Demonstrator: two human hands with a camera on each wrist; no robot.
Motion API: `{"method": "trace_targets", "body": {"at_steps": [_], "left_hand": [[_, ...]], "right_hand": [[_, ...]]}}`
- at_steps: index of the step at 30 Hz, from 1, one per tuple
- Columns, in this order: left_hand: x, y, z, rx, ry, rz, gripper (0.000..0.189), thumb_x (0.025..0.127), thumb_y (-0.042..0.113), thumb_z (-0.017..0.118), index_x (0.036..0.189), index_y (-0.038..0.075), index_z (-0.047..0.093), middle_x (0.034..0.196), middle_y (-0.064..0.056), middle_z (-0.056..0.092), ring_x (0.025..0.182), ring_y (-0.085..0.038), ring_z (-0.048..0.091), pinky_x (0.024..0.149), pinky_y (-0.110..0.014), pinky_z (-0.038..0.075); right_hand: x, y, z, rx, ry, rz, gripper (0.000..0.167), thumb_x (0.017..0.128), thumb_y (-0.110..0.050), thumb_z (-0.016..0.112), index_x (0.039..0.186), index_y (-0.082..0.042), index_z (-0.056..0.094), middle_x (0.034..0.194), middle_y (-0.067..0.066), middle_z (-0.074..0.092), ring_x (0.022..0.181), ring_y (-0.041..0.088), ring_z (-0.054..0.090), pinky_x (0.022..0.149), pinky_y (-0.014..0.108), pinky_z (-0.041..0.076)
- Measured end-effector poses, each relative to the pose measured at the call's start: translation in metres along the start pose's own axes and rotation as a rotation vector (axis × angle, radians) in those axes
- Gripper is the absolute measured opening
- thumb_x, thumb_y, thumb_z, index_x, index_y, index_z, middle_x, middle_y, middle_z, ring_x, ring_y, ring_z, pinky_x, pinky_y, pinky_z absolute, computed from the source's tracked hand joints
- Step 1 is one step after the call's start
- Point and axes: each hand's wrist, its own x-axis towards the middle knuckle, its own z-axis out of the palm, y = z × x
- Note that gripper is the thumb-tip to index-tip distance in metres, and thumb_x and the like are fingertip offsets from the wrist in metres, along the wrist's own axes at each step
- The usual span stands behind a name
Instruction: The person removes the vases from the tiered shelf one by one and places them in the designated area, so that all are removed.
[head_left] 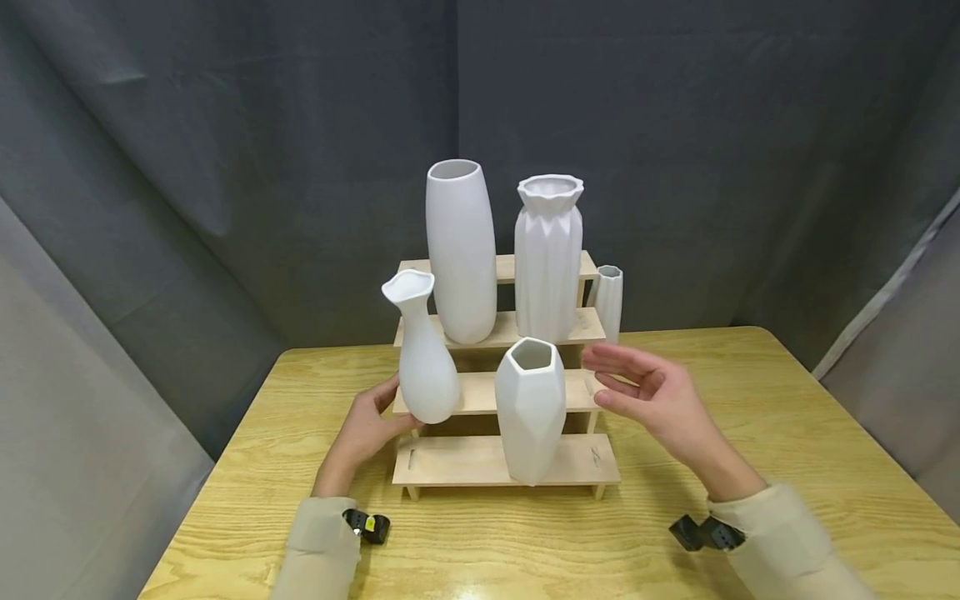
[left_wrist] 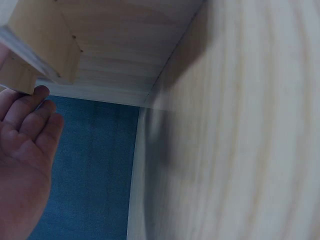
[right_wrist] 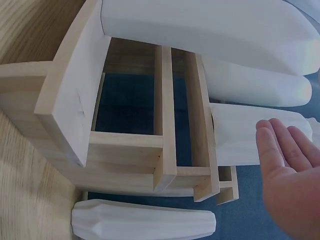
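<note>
Between my hands stands a stepped wooden display stand bearing white vases. My left hand is at its left side, thumb in front of the second step's end and fingers behind, gripping the stand there. Right above the thumb, a slender vase with a flared, wavy mouth sits on that step. In the left wrist view the fingertips touch a wooden piece under a board. A faceted vase stands on the lowest step. My right hand hovers off the stand's right side, holding nothing, its fingers extended.
Higher on the stand are a tall smooth vase and a pleated vase with a scalloped rim. A small ribbed vase stands on the wooden table, behind the stand's right side. Dark curtains hang behind.
</note>
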Motion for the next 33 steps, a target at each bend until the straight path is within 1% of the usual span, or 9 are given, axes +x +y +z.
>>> {"method": "trace_targets", "body": {"at_steps": [5, 6, 9, 12, 16, 20, 23, 26, 33], "left_hand": [[0.001, -0.003, 0.0, -0.007, 0.002, -0.008, 0.079, 0.081, 0.022, 0.084, 0.15, 0.017, 0.046, 0.152, -0.005, 0.041, 0.143, -0.031, 0.029, 0.115, -0.049, 0.027], [0.0, 0.002, 0.0, -0.008, -0.002, -0.01, 0.079, 0.081, 0.02, 0.084, 0.15, 0.016, 0.045, 0.153, -0.006, 0.04, 0.143, -0.032, 0.029, 0.115, -0.049, 0.027], [-0.002, 0.005, -0.001, -0.005, -0.008, -0.008, 0.079, 0.081, 0.021, 0.084, 0.15, 0.015, 0.045, 0.152, -0.006, 0.04, 0.143, -0.031, 0.029, 0.114, -0.049, 0.027], [-0.002, 0.005, -0.001, -0.003, -0.01, -0.008, 0.079, 0.081, 0.022, 0.084, 0.15, 0.016, 0.045, 0.152, -0.006, 0.04, 0.143, -0.031, 0.029, 0.114, -0.049, 0.027], [-0.002, 0.005, -0.001, -0.003, -0.01, -0.011, 0.079, 0.081, 0.021, 0.084, 0.15, 0.016, 0.045, 0.152, -0.006, 0.041, 0.143, -0.031, 0.029, 0.114, -0.05, 0.027], [-0.002, 0.006, -0.001, -0.003, -0.01, -0.017, 0.078, 0.081, 0.022, 0.084, 0.149, 0.016, 0.046, 0.152, -0.006, 0.041, 0.143, -0.032, 0.029, 0.114, -0.051, 0.027], [-0.002, 0.007, -0.001, -0.002, -0.009, -0.015, 0.078, 0.081, 0.022, 0.084, 0.149, 0.016, 0.046, 0.152, -0.006, 0.042, 0.143, -0.032, 0.029, 0.114, -0.051, 0.027], [-0.002, 0.007, -0.001, -0.005, -0.009, -0.011, 0.078, 0.081, 0.022, 0.084, 0.149, 0.016, 0.046, 0.152, -0.006, 0.042, 0.143, -0.032, 0.029, 0.114, -0.051, 0.027], [-0.002, 0.007, -0.001, -0.008, -0.006, -0.008, 0.079, 0.081, 0.021, 0.084, 0.149, 0.016, 0.046, 0.152, -0.005, 0.041, 0.143, -0.032, 0.03, 0.114, -0.05, 0.028]], "right_hand": [[-0.001, 0.003, 0.003, 0.005, -0.019, 0.001, 0.06, 0.085, 0.008, 0.073, 0.139, 0.01, 0.047, 0.137, 0.027, 0.053, 0.125, 0.026, 0.056, 0.099, 0.035, 0.046], [-0.001, 0.003, 0.004, 0.004, -0.022, -0.001, 0.06, 0.085, 0.008, 0.073, 0.139, 0.009, 0.048, 0.137, 0.028, 0.052, 0.125, 0.025, 0.056, 0.099, 0.035, 0.046], [-0.002, 0.002, 0.007, 0.004, -0.03, 0.006, 0.061, 0.084, 0.008, 0.074, 0.139, 0.006, 0.049, 0.138, 0.027, 0.052, 0.126, 0.025, 0.055, 0.1, 0.036, 0.046], [-0.002, 0.002, 0.011, 0.03, -0.038, 0.005, 0.062, 0.083, 0.009, 0.074, 0.14, 0.006, 0.049, 0.138, 0.028, 0.051, 0.126, 0.026, 0.055, 0.101, 0.037, 0.045], [-0.001, 0.003, 0.015, 0.069, -0.06, -0.023, 0.066, 0.081, 0.013, 0.074, 0.141, 0.008, 0.047, 0.139, 0.032, 0.048, 0.128, 0.03, 0.052, 0.103, 0.039, 0.042], [-0.001, 0.003, 0.019, 0.078, -0.078, -0.052, 0.068, 0.08, 0.015, 0.073, 0.141, 0.008, 0.046, 0.139, 0.027, 0.051, 0.129, 0.032, 0.051, 0.105, 0.039, 0.041], [0.0, 0.003, 0.022, 0.074, -0.085, -0.059, 0.07, 0.079, 0.016, 0.073, 0.142, 0.009, 0.044, 0.139, 0.022, 0.053, 0.129, 0.028, 0.051, 0.105, 0.038, 0.04], [0.001, 0.003, 0.024, 0.054, -0.083, -0.048, 0.072, 0.079, 0.015, 0.075, 0.143, 0.01, 0.042, 0.14, 0.018, 0.053, 0.13, 0.024, 0.051, 0.105, 0.036, 0.041], [0.001, 0.004, 0.028, 0.018, -0.085, -0.02, 0.076, 0.078, 0.011, 0.078, 0.145, 0.007, 0.042, 0.143, 0.019, 0.048, 0.13, 0.022, 0.05, 0.105, 0.034, 0.042]]}}
